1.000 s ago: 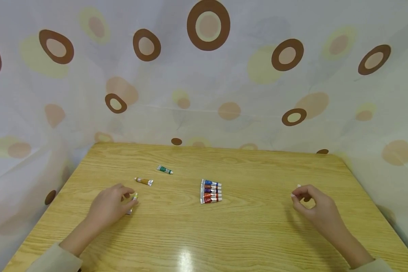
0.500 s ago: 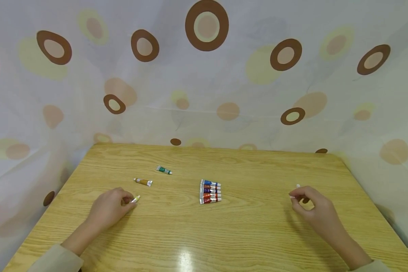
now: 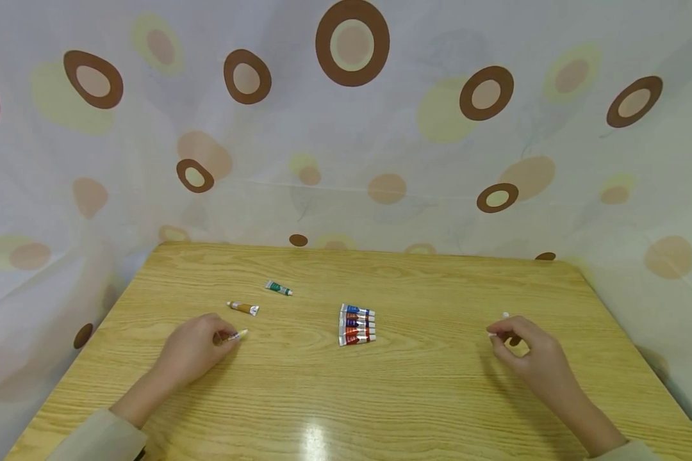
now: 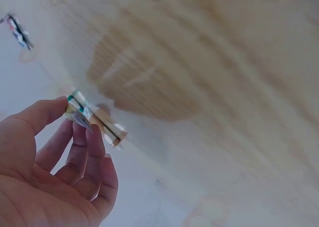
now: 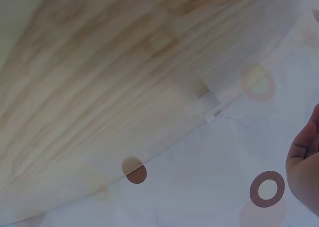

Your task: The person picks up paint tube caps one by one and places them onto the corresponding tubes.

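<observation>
A small yellow paint tube (image 3: 239,334) is pinched between the thumb and fingers of my left hand (image 3: 191,349), over the left part of the wooden table (image 3: 415,390). In the left wrist view, its silver crimped tail shows beside the fingertips (image 4: 94,130). My right hand (image 3: 536,352), at the right, has thumb and index tips together on a small white thing (image 3: 491,334), mostly hidden; its kind cannot be told. Just beyond that hand lies another white piece (image 3: 505,315), partly hidden. An ochre paint tube (image 3: 243,308) and a green paint tube (image 3: 279,288) lie beyond my left hand.
Several paint tubes (image 3: 357,324), blue, orange, purple and red among them, lie side by side in a row at mid-table, caps to the right. A curtain (image 3: 346,141) with ring and dot patterns hangs behind and along both sides of the table.
My left hand has taken the yellow tube, turned it and moved it slightly right. My right hand has shifted a little left. The other tubes stay put.
</observation>
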`<state>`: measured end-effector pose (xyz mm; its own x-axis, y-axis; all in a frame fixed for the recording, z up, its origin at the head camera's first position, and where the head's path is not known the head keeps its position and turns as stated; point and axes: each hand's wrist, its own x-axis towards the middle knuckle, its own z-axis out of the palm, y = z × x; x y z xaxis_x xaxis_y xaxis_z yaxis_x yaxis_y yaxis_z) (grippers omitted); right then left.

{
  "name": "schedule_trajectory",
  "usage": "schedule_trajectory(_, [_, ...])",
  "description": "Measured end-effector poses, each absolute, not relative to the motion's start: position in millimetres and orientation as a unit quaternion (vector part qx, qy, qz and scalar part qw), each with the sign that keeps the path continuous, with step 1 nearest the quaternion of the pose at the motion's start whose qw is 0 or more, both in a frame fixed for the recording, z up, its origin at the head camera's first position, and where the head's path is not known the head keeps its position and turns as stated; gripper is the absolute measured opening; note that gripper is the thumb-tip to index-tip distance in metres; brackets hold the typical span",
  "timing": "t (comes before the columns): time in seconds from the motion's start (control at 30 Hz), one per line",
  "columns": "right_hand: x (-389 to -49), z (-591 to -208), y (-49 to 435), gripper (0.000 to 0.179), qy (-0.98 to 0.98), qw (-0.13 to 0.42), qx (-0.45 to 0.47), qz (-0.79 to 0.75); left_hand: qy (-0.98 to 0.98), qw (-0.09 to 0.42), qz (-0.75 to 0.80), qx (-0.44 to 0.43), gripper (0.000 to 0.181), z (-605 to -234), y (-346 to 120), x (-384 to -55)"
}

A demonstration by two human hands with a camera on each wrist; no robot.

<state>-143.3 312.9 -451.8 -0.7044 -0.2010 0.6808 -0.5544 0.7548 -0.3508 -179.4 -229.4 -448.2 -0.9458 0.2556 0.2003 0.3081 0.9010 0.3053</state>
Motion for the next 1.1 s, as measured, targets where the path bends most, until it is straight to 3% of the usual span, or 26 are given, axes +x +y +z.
schedule_trajectory(0.5, [-149, -450, 294, 0.030, -0.877, 0.312, 0.222, 0.289, -0.956, 0.118, -0.161, -0.216, 0.007, -430, -185, -184])
schedule_trajectory(1.1, [-156, -449, 266, 0.026, -0.875, 0.296, 0.230, 0.306, -0.930, 0.118, -0.213, -0.276, 0.011, -420, -122, -194])
